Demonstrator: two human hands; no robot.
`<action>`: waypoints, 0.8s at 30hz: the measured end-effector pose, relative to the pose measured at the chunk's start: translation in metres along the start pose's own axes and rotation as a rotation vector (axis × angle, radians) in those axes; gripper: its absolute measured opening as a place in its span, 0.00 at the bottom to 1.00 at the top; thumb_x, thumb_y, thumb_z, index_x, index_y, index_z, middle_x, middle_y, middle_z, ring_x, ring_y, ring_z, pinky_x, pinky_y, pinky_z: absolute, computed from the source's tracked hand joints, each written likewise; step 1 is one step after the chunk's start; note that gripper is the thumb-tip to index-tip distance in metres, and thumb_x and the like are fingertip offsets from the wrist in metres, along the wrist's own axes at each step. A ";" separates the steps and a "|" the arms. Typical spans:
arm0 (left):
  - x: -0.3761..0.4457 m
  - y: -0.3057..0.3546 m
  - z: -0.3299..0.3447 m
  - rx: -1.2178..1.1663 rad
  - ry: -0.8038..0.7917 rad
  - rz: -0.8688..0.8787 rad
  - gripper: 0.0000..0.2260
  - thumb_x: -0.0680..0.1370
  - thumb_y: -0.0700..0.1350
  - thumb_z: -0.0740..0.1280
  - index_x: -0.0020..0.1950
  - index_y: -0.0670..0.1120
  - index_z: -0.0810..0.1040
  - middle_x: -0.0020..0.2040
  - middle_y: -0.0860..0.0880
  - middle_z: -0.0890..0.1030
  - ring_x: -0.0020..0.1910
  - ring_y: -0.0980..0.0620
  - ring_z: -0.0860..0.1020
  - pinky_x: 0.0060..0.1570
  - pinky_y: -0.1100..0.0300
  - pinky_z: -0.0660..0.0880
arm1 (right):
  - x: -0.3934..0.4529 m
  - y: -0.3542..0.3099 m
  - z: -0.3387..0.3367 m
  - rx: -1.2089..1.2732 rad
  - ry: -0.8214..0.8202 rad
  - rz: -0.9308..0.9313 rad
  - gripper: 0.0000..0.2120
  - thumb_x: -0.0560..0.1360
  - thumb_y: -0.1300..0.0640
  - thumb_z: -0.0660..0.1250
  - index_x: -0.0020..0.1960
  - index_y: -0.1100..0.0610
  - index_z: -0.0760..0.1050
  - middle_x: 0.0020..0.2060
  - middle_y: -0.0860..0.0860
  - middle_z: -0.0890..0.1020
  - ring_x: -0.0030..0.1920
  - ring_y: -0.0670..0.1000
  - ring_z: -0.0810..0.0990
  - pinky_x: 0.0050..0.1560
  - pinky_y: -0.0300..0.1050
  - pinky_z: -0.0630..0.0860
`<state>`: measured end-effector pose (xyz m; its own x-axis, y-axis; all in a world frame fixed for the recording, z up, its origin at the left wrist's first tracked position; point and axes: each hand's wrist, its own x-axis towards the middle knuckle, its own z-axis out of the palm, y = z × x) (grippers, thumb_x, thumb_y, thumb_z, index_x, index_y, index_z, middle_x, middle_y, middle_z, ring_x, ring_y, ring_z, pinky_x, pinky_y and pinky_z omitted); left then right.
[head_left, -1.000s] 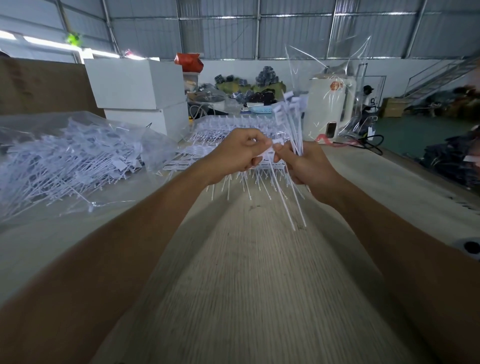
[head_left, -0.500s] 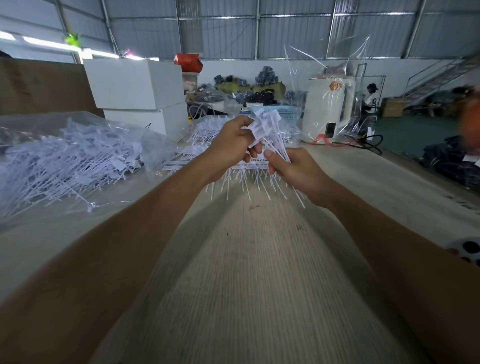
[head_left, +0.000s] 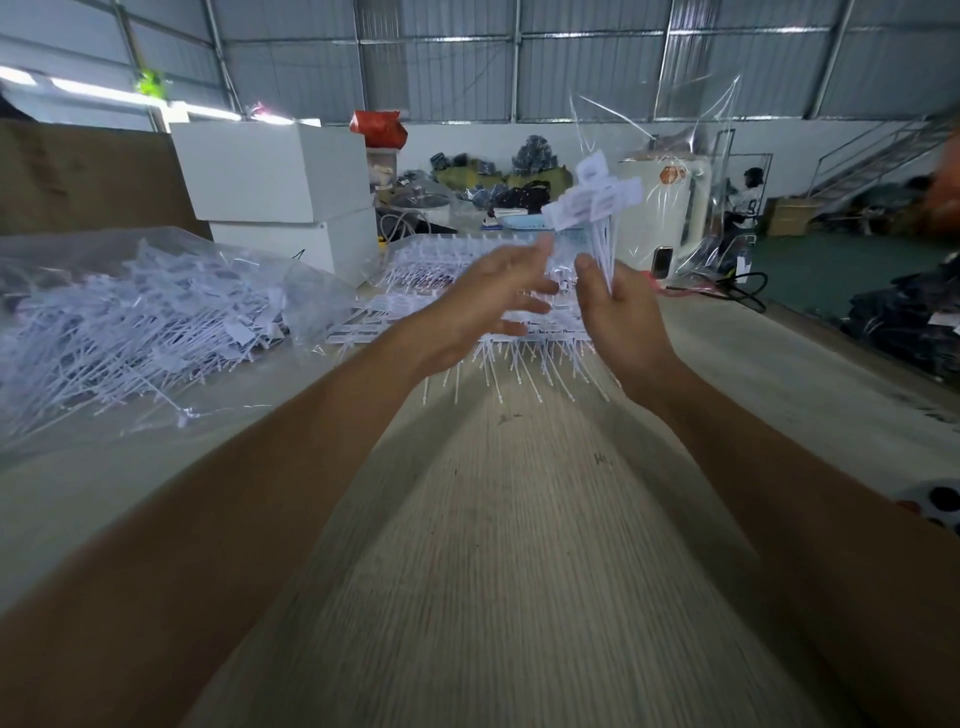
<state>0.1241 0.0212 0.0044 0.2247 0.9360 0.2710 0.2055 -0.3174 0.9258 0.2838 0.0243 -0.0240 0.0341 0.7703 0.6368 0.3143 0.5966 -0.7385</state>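
My right hand (head_left: 623, 322) grips the tag bundle (head_left: 597, 200), upright at its 12 o'clock; the lower stems hide behind my thumb. My left hand (head_left: 488, 312), at 9 o'clock, is blurred, fingers spread, empty.

There is one camera only, worn on the head of the person who is at the near edge of the table (head_left: 519, 571). It looks forward and down along the table top, toward its far end, so the wood runs away from the lens. The lens is wide. Both forearms enter from the lower corners, big and close. The left hand (head_left: 483, 306) and the right hand (head_left: 623, 317), which grips a bundle of tags (head_left: 592, 200), are over the middle of the table, near the centre of the view. Beyond the far end of the table the hall wall and roof show, small and far.
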 end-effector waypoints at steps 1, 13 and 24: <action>-0.003 -0.002 0.005 0.084 -0.061 -0.011 0.22 0.81 0.63 0.59 0.68 0.51 0.72 0.60 0.50 0.82 0.58 0.52 0.81 0.59 0.49 0.79 | 0.000 -0.002 0.001 -0.009 -0.010 -0.029 0.16 0.85 0.52 0.57 0.40 0.51 0.72 0.32 0.47 0.74 0.31 0.41 0.71 0.33 0.36 0.67; -0.015 0.018 0.032 0.177 0.203 0.201 0.14 0.86 0.45 0.57 0.55 0.38 0.80 0.46 0.40 0.84 0.40 0.39 0.83 0.38 0.45 0.82 | 0.000 -0.014 0.026 0.151 -0.229 0.067 0.12 0.85 0.59 0.51 0.46 0.55 0.70 0.27 0.50 0.72 0.24 0.45 0.68 0.24 0.40 0.64; -0.011 0.026 0.027 0.175 0.320 0.230 0.15 0.86 0.45 0.55 0.43 0.44 0.73 0.37 0.45 0.81 0.28 0.50 0.79 0.32 0.55 0.75 | -0.003 -0.024 0.031 0.224 -0.261 0.137 0.11 0.84 0.61 0.54 0.52 0.59 0.75 0.28 0.58 0.75 0.27 0.52 0.73 0.27 0.42 0.71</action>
<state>0.1524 -0.0009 0.0183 -0.0177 0.8293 0.5585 0.3492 -0.5183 0.7806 0.2465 0.0146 -0.0151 -0.1908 0.8609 0.4716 0.1072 0.4958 -0.8618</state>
